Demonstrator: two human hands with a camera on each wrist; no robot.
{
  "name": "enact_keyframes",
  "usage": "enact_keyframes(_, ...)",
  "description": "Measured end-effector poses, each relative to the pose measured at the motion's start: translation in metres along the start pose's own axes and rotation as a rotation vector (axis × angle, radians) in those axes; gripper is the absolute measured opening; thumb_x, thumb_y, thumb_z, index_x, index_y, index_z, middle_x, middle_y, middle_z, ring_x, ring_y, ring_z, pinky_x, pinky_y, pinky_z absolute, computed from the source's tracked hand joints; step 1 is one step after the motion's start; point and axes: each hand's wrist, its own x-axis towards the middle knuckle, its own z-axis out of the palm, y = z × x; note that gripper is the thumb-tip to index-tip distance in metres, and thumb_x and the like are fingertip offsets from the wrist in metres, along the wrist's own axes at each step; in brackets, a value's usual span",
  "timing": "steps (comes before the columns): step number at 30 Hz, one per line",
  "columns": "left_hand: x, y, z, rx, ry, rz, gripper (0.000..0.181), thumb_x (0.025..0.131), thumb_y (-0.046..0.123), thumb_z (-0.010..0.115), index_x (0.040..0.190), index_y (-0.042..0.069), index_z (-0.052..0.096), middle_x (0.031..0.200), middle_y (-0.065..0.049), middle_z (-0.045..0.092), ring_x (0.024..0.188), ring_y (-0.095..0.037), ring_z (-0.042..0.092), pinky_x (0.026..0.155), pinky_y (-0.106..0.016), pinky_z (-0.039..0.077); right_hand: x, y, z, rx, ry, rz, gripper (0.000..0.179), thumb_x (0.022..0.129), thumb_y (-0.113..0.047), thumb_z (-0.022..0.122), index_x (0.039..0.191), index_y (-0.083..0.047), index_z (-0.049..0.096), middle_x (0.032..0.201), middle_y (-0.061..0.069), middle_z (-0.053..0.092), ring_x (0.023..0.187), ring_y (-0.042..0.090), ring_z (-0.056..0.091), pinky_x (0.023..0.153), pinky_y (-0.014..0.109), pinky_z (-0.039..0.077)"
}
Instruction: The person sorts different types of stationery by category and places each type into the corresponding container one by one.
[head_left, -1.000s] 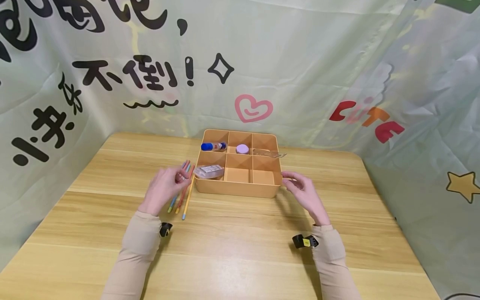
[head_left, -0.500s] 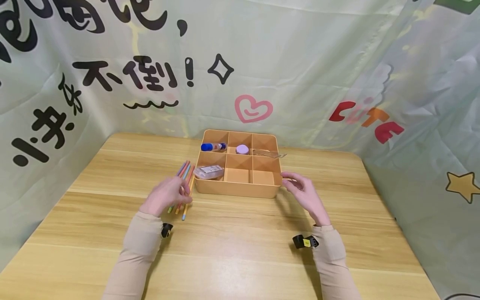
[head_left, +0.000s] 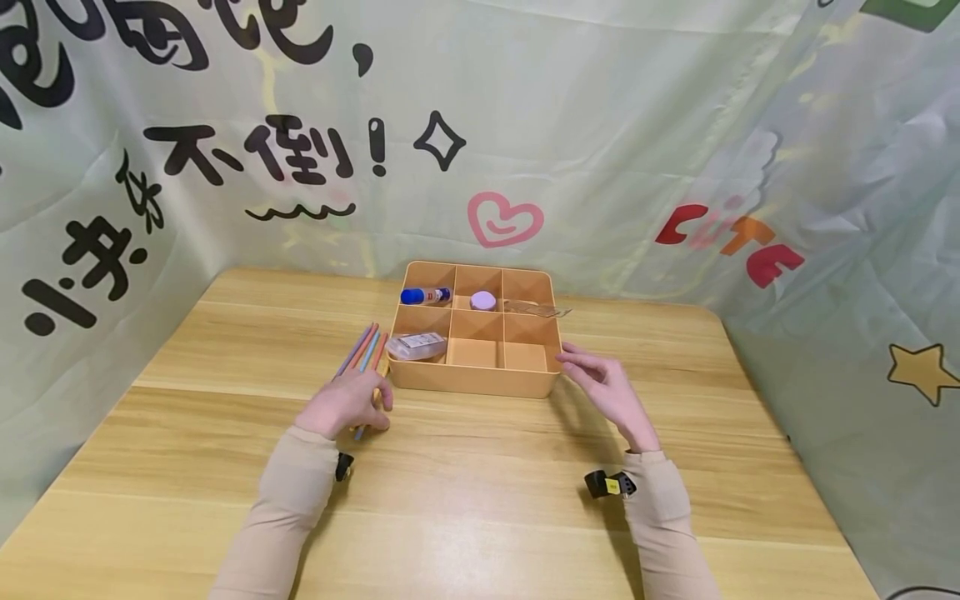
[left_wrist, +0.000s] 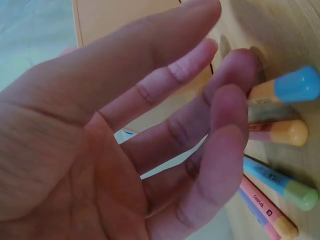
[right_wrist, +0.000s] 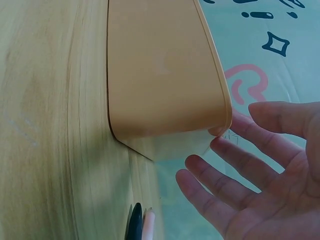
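Note:
Several slim coloured pens point(head_left: 369, 353) lie on the table left of a tan compartment box point(head_left: 472, 382). My left hand point(head_left: 348, 402) is over their near ends, hiding part of them. In the left wrist view, the thumb stands apart and the loosely bent fingers are against or just above the pens; a blue-ended pen point(left_wrist: 298, 84) pokes out beyond the fingertips. Contact is hard to tell there. My right hand point(head_left: 606, 387) is at the box's right side, fingers spread, with fingertips at its rim near the front corner.
Inside the box are a blue-capped glue stick point(head_left: 425, 296), a purple round object point(head_left: 483, 301), a clear labelled case point(head_left: 417, 346) and a transparent flat piece point(head_left: 536, 309) overhanging the right edge. A printed curtain point(head_left: 600, 125) hangs behind the table.
My left hand has moved toward me and slightly right, down along the pens, and their near ends have shifted closer together. My right hand has stayed at the box's side.

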Motion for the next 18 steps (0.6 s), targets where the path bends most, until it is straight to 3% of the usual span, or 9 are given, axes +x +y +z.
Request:
enact_keyframes(12,0.0007,-0.0023,-0.0010,0.013,-0.016,-0.062,0.024,0.074,0.007,0.083,0.093,0.012,0.069,0.079,-0.001,0.065,0.069,-0.016,0.058,0.061,-0.030,0.044,-0.0014,-0.0012,0.0004,-0.001,0.008,0.012,0.035,0.103,-0.012,0.055,0.131,0.008,0.061,0.153,0.021,0.048,0.141,0.038,0.048,0.116,0.049,0.038)
enact_keyframes(16,0.0017,-0.0034,-0.0019,0.040,0.005,-0.070,0.026,0.074,0.005,0.083,0.095,0.011,0.069,0.078,-0.003,0.064,0.073,-0.018,0.058,0.062,-0.031,0.045,-0.0014,-0.0015,0.0002,-0.005,0.008,0.011,0.035,0.103,-0.012,0.055,0.131,0.008,0.061,0.153,0.022,0.048,0.140,0.039,0.049,0.117,0.052,0.038)
enact_keyframes(18,0.0032,-0.0040,-0.0024,0.063,0.020,-0.072,0.026,0.074,0.004,0.083,0.095,0.011,0.069,0.086,-0.007,0.067,0.078,-0.021,0.058,0.062,-0.032,0.046,-0.0014,-0.0013,0.0001,-0.005,0.008,0.008,0.035,0.103,-0.013,0.056,0.131,0.008,0.061,0.153,0.023,0.048,0.140,0.039,0.049,0.117,0.053,0.038)
